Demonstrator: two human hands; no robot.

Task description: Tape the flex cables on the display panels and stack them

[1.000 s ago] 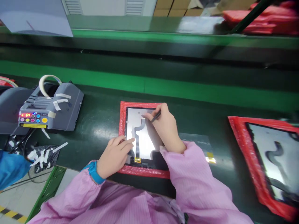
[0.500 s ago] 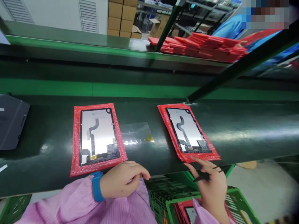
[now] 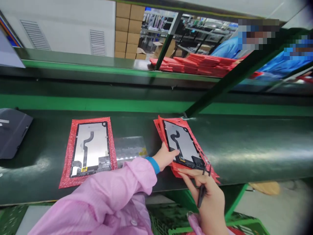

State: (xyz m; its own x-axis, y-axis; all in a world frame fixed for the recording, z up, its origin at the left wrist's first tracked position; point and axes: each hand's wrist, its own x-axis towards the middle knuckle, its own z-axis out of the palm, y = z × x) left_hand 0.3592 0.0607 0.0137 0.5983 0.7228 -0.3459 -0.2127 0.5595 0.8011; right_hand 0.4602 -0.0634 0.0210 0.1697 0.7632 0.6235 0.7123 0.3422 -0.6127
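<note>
On the right lies a tablet screen panel, back up, with a dark ribbon cable, over red bubble bags. My left hand grips its left edge, thumb on top and fingers hidden underneath. The panel's left side looks slightly raised. Black tweezers sit in my right hand, whose outstretched fingers touch the bag at the near edge. To the left, another screen panel rests on its own red bubble bag. A clear plastic film with a yellow patch lies between them.
A dark grey case stands at far left. A green post slants across the right. Piled red bags lie on the shelf beyond, near people in blue. Below the bench edge is a green crate.
My left hand has moved right from beside the left panel and taken hold of the right panel's left edge, which has lifted a little. The right hand stays at the near edge with the tweezers.
</note>
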